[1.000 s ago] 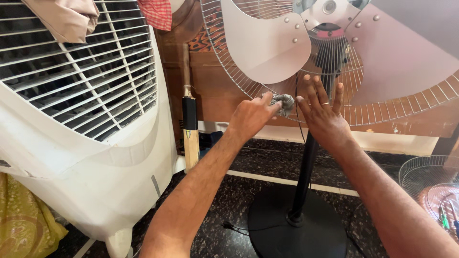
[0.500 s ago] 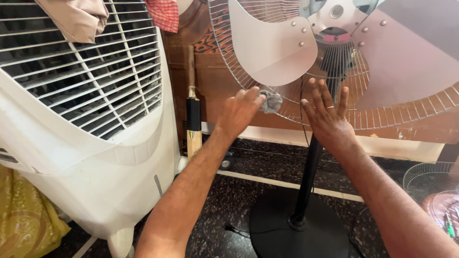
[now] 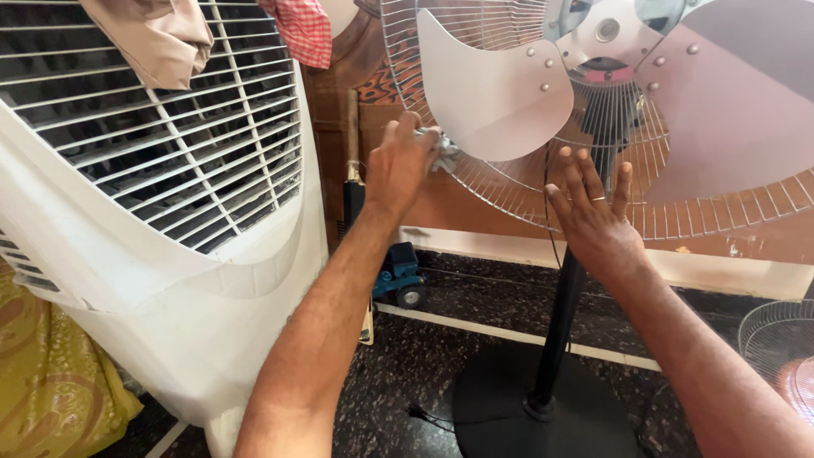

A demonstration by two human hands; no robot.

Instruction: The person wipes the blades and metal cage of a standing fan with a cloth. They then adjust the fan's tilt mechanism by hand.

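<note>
Pedestal fan, rear wire guard: front guard removed, 2 pale blades exposed. Grey cloth: bunched, pinched in the left hand and pressed against the guard's lower left rim, just beside 1 blade. Right hand: fingers spread, palm laid flat against the guard's lower wires, a ring worn on 1 finger. White air cooler: stood at left. Black round base: set on the dark speckled floor.

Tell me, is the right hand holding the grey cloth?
No, the grey cloth is in the left hand; the right hand is open and empty.
</note>
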